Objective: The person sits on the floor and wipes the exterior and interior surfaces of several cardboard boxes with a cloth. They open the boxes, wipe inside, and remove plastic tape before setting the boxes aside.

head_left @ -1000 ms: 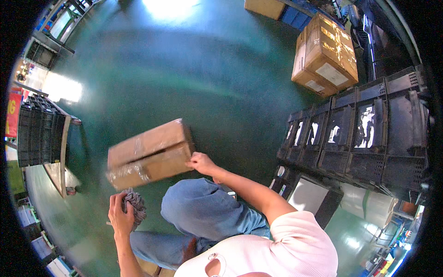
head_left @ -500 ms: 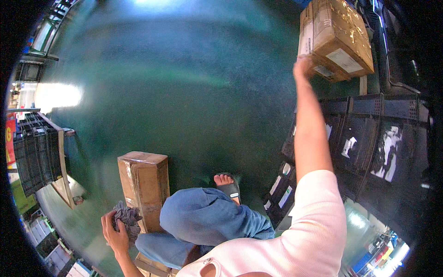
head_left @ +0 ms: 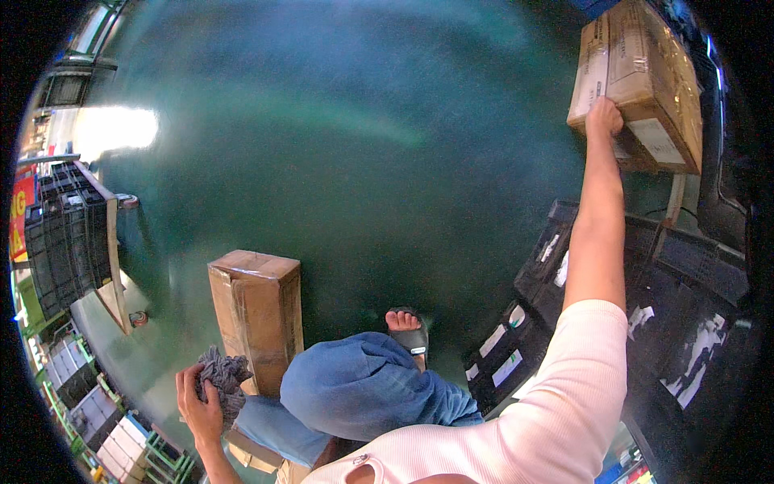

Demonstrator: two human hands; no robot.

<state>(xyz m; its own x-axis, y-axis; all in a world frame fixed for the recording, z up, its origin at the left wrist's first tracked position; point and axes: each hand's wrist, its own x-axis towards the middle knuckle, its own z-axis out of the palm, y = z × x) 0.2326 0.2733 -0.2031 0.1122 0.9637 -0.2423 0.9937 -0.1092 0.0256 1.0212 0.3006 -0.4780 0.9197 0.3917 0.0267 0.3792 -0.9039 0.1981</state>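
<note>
My left hand [head_left: 198, 407], low at the left, is closed round a crumpled grey knit cloth [head_left: 225, 375]. A tall brown cardboard box [head_left: 272, 323] stands beside it, left of my bent knee. My right arm stretches to the far right. There my right hand [head_left: 605, 118], fingers curled, is at the near edge of a large taped cardboard box [head_left: 641, 68] with a white label on its near side. The fingertips are turned away from view.
Black plastic crates [head_left: 685, 323] with torn white labels stand along the right, below my arm. At the left is a wheeled platform [head_left: 118, 266] bearing black crates [head_left: 68, 234]. Green floor [head_left: 347, 177] spreads ahead. My sandalled foot [head_left: 409, 329] rests on it.
The whole view has shifted, so the large box and my right hand appear farther right. The right hand's fingers now show curled at the box's edge. My left hand still holds the cloth.
</note>
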